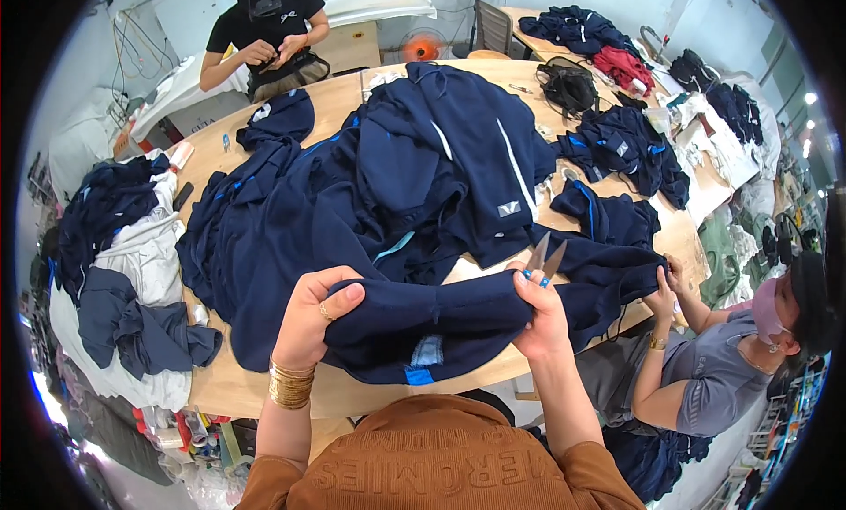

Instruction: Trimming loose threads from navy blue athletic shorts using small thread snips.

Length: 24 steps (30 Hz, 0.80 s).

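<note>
- Gripping a navy garment (423, 320) with my left hand (310, 320), fingers clenched over its folded edge, at the near rim of the wooden table (220, 387).
- My right hand (539, 314) pinches the same garment and also holds small snips (545, 259), blades pointing away from me.
- A big heap of navy clothes (388, 175) lies just beyond the garment.
- To the garment's right, a seated person's hand (663, 291) touches navy cloth.
- Far across the heap, another person in black (264, 34) works with both hands.
- Left of the garment lies a pile of grey and navy pieces (132, 281).
</note>
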Each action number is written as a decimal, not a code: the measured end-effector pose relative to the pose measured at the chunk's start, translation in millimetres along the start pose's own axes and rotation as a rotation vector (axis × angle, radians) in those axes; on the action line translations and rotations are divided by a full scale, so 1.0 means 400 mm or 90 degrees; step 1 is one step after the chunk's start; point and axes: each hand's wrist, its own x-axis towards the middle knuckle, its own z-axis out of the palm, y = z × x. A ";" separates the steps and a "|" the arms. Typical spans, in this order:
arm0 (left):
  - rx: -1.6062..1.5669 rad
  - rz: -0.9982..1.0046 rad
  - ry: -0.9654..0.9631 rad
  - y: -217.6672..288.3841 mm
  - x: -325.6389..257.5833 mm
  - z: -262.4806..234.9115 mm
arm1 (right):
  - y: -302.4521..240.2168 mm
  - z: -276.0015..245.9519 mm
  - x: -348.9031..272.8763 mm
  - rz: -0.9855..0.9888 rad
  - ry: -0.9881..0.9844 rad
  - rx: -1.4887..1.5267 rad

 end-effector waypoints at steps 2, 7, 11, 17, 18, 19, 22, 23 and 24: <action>-0.035 -0.038 -0.031 0.004 0.007 0.049 | -0.040 -0.029 -0.023 -0.009 -0.075 0.018; 0.164 0.053 -0.026 -0.050 0.080 0.178 | -0.097 -0.080 -0.030 0.017 0.108 -0.024; -0.014 -0.118 -0.050 -0.144 0.106 0.191 | -0.108 -0.126 -0.019 0.069 0.078 -0.019; 0.224 -0.007 -0.130 -0.122 0.130 0.279 | -0.136 -0.148 0.003 0.068 0.080 -0.042; 0.290 0.042 -0.181 -0.114 0.133 0.292 | -0.140 -0.148 0.005 0.069 0.079 -0.039; 0.318 0.013 -0.194 -0.110 0.135 0.297 | -0.143 -0.148 0.009 0.073 0.075 -0.035; 0.278 -0.066 -0.148 -0.119 0.146 0.299 | -0.153 -0.143 0.020 0.079 0.067 -0.036; 0.307 0.056 -0.134 -0.132 0.154 0.302 | -0.154 -0.143 0.024 0.079 0.066 -0.044; 0.310 0.053 -0.132 -0.132 0.156 0.302 | -0.152 -0.145 0.029 0.082 0.064 -0.041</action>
